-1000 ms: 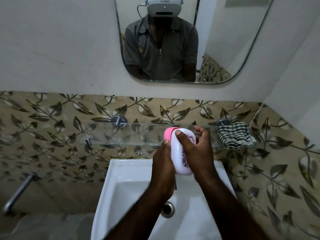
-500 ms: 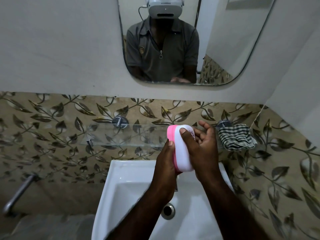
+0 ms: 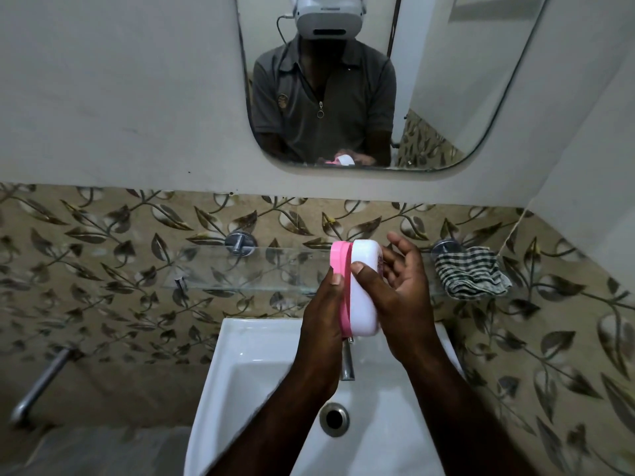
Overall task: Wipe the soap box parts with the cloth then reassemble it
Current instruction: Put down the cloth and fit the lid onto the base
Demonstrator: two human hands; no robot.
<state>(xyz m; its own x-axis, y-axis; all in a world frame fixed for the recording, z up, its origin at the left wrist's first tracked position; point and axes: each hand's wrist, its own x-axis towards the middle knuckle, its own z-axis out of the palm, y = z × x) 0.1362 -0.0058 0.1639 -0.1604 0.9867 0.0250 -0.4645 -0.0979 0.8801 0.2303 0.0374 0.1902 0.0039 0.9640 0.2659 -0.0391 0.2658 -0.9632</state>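
Soap box [image 3: 359, 297] stands on edge in the head view, held between both hands above the white sink [image 3: 247, 372], just over the tap [image 3: 347, 365] and in front of the glass shelf [image 3: 240, 269]. The left hand [image 3: 321, 324] grips the pink half [image 3: 339, 261], thumb laid along its rim. The right hand [image 3: 403, 297] pinches the white half [image 3: 364, 304], with its thumb on the near face and its fingers loosely spread behind. The 2 halves meet along a seam, with perhaps a slight gap at the top; I cannot tell if the catch has let go. The likely trouble is a sudden release: if the halves spring apart under a hard pull, the loosely backed white half could slip free and fall into the sink towards the drain [image 3: 334, 418]. Whether soap sits inside is hidden; if so, it could tumble out too. The checked cloth [image 3: 470, 278] lies on the shelf well apart to the right, so 1 hand must let go to fetch it, leaving both parts in a single grasp. The mirror [image 3: 464, 80] reflects the box too small to help.
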